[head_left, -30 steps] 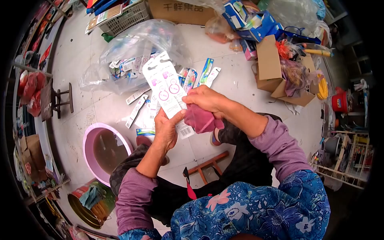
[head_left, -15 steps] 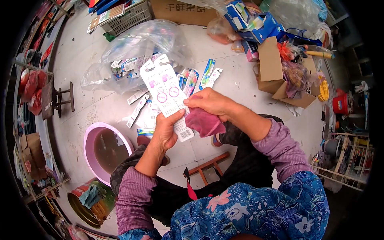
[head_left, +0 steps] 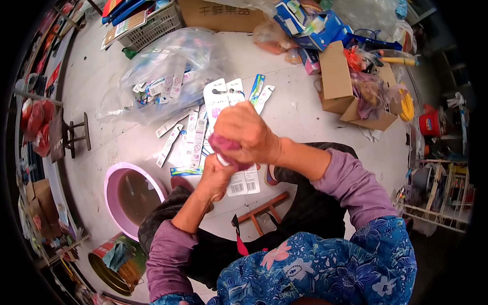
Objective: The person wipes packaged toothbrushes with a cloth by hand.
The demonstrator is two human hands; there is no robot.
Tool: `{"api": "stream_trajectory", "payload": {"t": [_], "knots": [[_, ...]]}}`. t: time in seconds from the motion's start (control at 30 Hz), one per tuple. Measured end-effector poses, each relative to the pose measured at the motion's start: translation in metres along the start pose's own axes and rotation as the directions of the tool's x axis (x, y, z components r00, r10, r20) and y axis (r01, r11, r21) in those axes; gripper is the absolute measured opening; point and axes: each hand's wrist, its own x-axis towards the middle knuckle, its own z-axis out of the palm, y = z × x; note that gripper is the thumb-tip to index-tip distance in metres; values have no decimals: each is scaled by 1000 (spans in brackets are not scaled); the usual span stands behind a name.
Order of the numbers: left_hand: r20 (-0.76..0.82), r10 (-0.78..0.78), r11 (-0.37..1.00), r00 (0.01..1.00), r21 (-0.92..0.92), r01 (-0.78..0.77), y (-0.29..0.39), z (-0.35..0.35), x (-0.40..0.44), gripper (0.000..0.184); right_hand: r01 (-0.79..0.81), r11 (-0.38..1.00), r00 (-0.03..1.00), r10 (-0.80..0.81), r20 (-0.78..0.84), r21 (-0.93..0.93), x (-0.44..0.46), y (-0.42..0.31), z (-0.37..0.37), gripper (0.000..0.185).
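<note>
Two long white cardboard packages (head_left: 237, 184) with hook holes at the top are gripped by my left hand (head_left: 213, 178), whose thumb lies over their lower part. My right hand (head_left: 246, 133) is closed round a dark pink cloth (head_left: 223, 145) and presses it on the front of the packages, covering their middle. More narrow white packages (head_left: 169, 146) lie on the floor just beyond my left hand. Behind them is a large clear plastic bag (head_left: 178, 51) with similar packages in it.
A pink basin (head_left: 113, 203) of murky water stands at the left, with a metal tin (head_left: 103, 272) below it. An open cardboard box (head_left: 336, 76) is at the right, blue boxes (head_left: 323, 33) behind it. A wooden stool frame (head_left: 264, 209) is between the legs.
My right hand has moved left and up onto the packages with the cloth bunched under it. The packages have turned more upright. The whole view has shifted slightly.
</note>
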Motion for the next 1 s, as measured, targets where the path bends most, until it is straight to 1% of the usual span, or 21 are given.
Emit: {"api": "stream_trajectory", "payload": {"t": [0.03,0.1,0.13,0.2,0.27,0.3,0.37,0.4,0.43,0.5,0.57,0.6,0.63,0.67,0.7,0.77,0.83,0.9,0.93,0.97,1.0], "knots": [[7,-7,1000,1000,1,7,7,8,-2,26,-12,1000,994,9,-112,-26,1,9,2,25],[-77,-165,986,983,-15,164,21,29,-6,23,-36,998,988,27,-155,-55,11,32,0,19],[-58,-189,982,980,13,190,22,32,-8,28,-87,993,980,70,-185,-85,15,45,-3,18],[-30,-197,980,980,21,198,26,36,-11,29,-139,983,969,109,-222,-122,20,65,-9,16],[-8,-199,980,980,3,199,28,36,-11,30,-256,952,916,182,-358,-169,23,77,-10,15],[-8,-198,980,980,2,198,28,33,-10,30,-255,952,916,182,-357,-169,25,66,-7,15],[-76,-159,987,984,20,161,31,24,-5,38,-8,993,960,-25,-278,-117,25,19,3,15],[-37,-187,981,982,-51,185,40,23,-5,36,19,998,991,-28,-132,-63,18,-4,4,18],[-138,-256,948,957,-231,221,27,16,-1,34,38,999,999,-38,14,-8,11,-21,5,21],[-59,-199,973,978,109,204,10,9,-6,34,33,999,999,-32,36,-23,9,-13,7,20],[-28,-218,974,976,56,219,30,34,-14,33,-27,994,990,11,-142,-109,15,32,3,18],[-26,-222,973,975,55,224,32,37,-16,33,-64,984,983,34,-179,-164,19,50,-3,17],[-24,-222,973,975,60,223,32,36,-17,33,-140,956,970,80,-229,-257,23,63,-12,7],[-10,-221,970,975,105,221,31,35,-18,33,-220,934,954,146,-263,-280,22,79,-21,6],[5,-220,965,975,148,217,30,34,-19,34,-289,924,918,194,-345,-250,26,82,-30,8],[-27,-225,963,974,144,227,33,29,-13,33,-336,892,863,162,-479,-304,28,81,-44,11],[-100,-249,969,963,-15,248,36,23,-5,31,-179,968,903,90,-420,-177,38,31,-47,12],[-88,-234,971,968,18,237,35,22,-2,31,188,982,931,-189,-313,-33,32,-5,-19,11],[-88,-240,970,967,23,243,30,21,-2,31,169,986,976,-167,-141,-4,21,-17,-7,12],[-83,-188,978,979,75,194,20,21,-5,33,134,991,990,-135,34,19,9,-22,4,13],[-72,-138,982,988,123,146,15,22,-9,35,114,993,993,-115,-40,-27,8,-8,6,15]]}}
